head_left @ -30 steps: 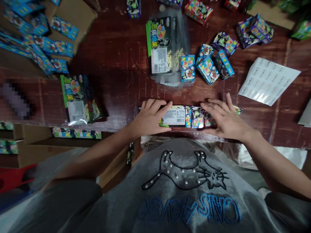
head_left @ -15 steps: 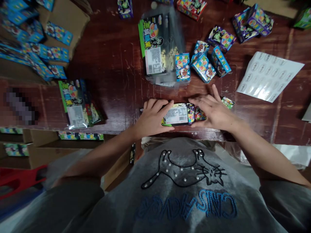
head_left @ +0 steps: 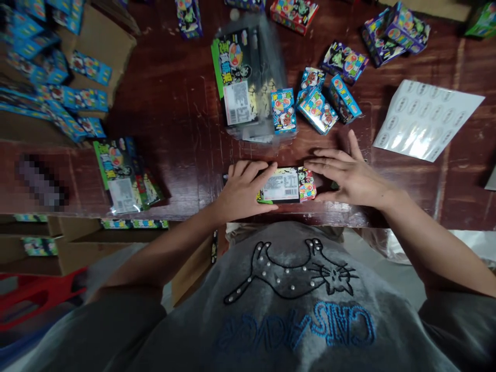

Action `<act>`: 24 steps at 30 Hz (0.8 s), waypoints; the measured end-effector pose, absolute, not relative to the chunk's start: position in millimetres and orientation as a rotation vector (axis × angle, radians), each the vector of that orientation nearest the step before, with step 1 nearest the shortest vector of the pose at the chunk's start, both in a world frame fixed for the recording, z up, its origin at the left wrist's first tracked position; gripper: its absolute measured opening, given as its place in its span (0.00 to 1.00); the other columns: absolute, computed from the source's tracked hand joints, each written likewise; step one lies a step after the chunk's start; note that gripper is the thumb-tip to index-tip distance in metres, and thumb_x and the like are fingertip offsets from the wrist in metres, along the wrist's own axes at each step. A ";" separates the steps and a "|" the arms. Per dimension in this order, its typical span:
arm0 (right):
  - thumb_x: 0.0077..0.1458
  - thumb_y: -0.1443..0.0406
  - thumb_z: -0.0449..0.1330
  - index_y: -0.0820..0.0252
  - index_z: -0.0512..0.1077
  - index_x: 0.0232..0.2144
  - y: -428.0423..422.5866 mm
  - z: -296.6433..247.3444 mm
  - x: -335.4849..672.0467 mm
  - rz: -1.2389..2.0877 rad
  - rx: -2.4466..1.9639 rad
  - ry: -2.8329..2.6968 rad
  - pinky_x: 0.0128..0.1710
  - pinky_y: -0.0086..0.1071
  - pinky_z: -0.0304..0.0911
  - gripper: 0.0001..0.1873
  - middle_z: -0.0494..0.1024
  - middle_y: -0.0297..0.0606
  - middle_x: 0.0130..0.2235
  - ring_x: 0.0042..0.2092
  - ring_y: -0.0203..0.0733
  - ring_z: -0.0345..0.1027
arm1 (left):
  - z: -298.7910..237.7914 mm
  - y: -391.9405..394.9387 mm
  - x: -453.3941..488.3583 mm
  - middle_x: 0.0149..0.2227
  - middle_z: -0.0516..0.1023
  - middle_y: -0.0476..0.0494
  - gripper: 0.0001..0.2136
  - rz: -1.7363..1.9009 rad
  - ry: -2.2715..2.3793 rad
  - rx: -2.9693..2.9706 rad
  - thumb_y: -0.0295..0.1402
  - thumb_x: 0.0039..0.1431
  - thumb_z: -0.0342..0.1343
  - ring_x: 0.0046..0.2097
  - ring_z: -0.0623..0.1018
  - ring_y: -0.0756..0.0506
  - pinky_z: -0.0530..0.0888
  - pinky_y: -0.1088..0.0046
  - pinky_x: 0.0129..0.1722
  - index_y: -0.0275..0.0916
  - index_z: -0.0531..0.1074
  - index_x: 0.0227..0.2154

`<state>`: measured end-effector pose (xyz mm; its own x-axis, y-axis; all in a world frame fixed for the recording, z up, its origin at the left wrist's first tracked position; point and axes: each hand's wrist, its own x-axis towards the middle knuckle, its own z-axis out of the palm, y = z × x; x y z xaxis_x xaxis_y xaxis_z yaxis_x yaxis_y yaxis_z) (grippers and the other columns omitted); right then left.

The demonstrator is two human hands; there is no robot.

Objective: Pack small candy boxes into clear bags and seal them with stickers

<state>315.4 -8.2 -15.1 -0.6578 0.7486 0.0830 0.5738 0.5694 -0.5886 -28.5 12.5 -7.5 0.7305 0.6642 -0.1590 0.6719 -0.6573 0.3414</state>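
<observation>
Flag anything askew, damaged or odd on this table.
Nothing looks clearly damaged or spilled. The sticker sheet at right lies crooked; one red box protrudes from the black sleeve, so that end isn't flush.

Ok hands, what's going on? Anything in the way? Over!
Left hand on black pack. Right hand spread by red box. Red box poking from black pack's right end. Loose blue boxes farther back, out of the way.

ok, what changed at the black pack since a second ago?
Red box slid left to the black pack; the blue and purple ones between them went in or under it. Right hand shifted left. Unchanged: left hand on the pack, sticker sheet.
</observation>
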 end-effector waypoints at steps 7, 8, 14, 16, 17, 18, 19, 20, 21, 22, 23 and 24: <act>0.66 0.42 0.62 0.56 0.65 0.73 -8.8 -11.5 319.0 0.727 -1.133 -2.481 0.77 0.72 0.20 0.42 0.78 0.51 0.66 0.69 0.62 0.69 | -6.1 19.4 -28.0 0.65 0.70 0.31 0.50 -0.068 1.010 2.525 0.52 0.54 0.72 0.62 0.66 0.27 0.63 0.48 0.61 0.44 0.57 0.76; 0.66 0.41 0.62 0.56 0.65 0.73 -8.9 -12.2 315.7 0.713 -1.145 -2.478 0.77 0.72 0.20 0.43 0.78 0.51 0.66 0.69 0.62 0.69 | -5.7 19.6 -26.3 0.65 0.70 0.31 0.50 -0.067 1.012 2.524 0.52 0.54 0.72 0.62 0.66 0.27 0.63 0.48 0.61 0.44 0.57 0.76; 0.65 0.35 0.57 0.54 0.47 0.80 -23.9 -8.0 309.2 0.599 -1.227 -2.459 0.76 0.75 0.23 0.54 0.69 0.54 0.73 0.76 0.67 0.57 | -3.1 11.4 -18.2 0.65 0.69 0.29 0.50 -0.014 1.128 2.537 0.53 0.54 0.72 0.62 0.67 0.27 0.64 0.48 0.60 0.40 0.58 0.75; 0.60 0.31 0.58 0.54 0.40 0.81 -36.8 -2.2 327.2 0.547 -1.382 -2.413 0.75 0.78 0.24 0.63 0.58 0.57 0.78 0.78 0.73 0.50 | -2.6 8.1 -18.4 0.65 0.70 0.29 0.49 -0.002 1.160 2.539 0.52 0.56 0.72 0.62 0.67 0.27 0.65 0.48 0.60 0.40 0.58 0.75; 0.57 0.29 0.59 0.54 0.40 0.81 -43.5 0.2 338.0 0.519 -1.474 -2.379 0.74 0.79 0.25 0.65 0.56 0.58 0.78 0.78 0.76 0.49 | -2.5 7.0 -18.5 0.65 0.70 0.29 0.49 0.002 1.167 2.539 0.52 0.56 0.71 0.61 0.67 0.27 0.65 0.48 0.60 0.41 0.58 0.75; 0.56 0.29 0.60 0.55 0.43 0.80 -49.5 1.7 347.9 0.499 -1.550 -2.346 0.74 0.80 0.26 0.66 0.58 0.60 0.77 0.77 0.77 0.51 | -2.6 6.3 -18.4 0.65 0.70 0.29 0.48 0.007 1.168 2.539 0.52 0.57 0.71 0.61 0.67 0.26 0.65 0.48 0.59 0.41 0.58 0.75; 0.56 0.30 0.61 0.56 0.48 0.79 -54.2 2.0 355.8 0.490 -1.597 -2.319 0.73 0.81 0.26 0.63 0.64 0.60 0.74 0.75 0.77 0.55 | -2.9 6.1 -17.8 0.65 0.70 0.29 0.48 0.012 1.166 2.539 0.51 0.57 0.71 0.61 0.67 0.26 0.65 0.48 0.59 0.41 0.58 0.75; 0.58 0.32 0.62 0.57 0.54 0.77 -57.1 1.0 360.7 0.504 -1.608 -2.300 0.73 0.81 0.27 0.58 0.70 0.59 0.70 0.72 0.75 0.60 | -3.2 6.3 -16.8 0.65 0.70 0.29 0.48 0.023 1.161 2.537 0.51 0.56 0.71 0.61 0.67 0.26 0.65 0.47 0.59 0.42 0.58 0.75; 0.60 0.35 0.63 0.56 0.60 0.75 -57.9 -1.3 362.4 0.542 -1.582 -2.293 0.74 0.80 0.27 0.53 0.75 0.57 0.67 0.70 0.72 0.64 | -3.6 6.8 -15.3 0.65 0.70 0.30 0.49 0.033 1.151 2.534 0.51 0.56 0.72 0.61 0.67 0.26 0.65 0.47 0.60 0.43 0.57 0.75; 0.61 0.38 0.64 0.56 0.64 0.72 -56.5 -4.6 360.9 0.598 -1.525 -2.292 0.74 0.78 0.28 0.47 0.78 0.54 0.64 0.68 0.69 0.67 | -4.1 7.6 -13.6 0.65 0.70 0.30 0.49 0.040 1.135 2.530 0.50 0.56 0.72 0.61 0.67 0.26 0.65 0.47 0.60 0.44 0.56 0.76; 0.62 0.40 0.65 0.54 0.66 0.70 -53.3 -8.5 357.2 0.659 -1.449 -2.295 0.75 0.77 0.28 0.43 0.79 0.52 0.63 0.67 0.66 0.69 | -4.6 8.4 -11.9 0.64 0.69 0.31 0.50 0.042 1.115 2.526 0.50 0.55 0.72 0.61 0.66 0.27 0.65 0.47 0.60 0.45 0.55 0.76; 0.62 0.42 0.66 0.53 0.67 0.70 -48.6 -12.3 352.2 0.718 -1.368 -2.302 0.76 0.76 0.27 0.41 0.79 0.50 0.64 0.67 0.65 0.69 | -5.2 9.4 -10.4 0.64 0.69 0.32 0.51 0.038 1.093 2.525 0.50 0.55 0.72 0.62 0.66 0.27 0.64 0.48 0.60 0.46 0.54 0.77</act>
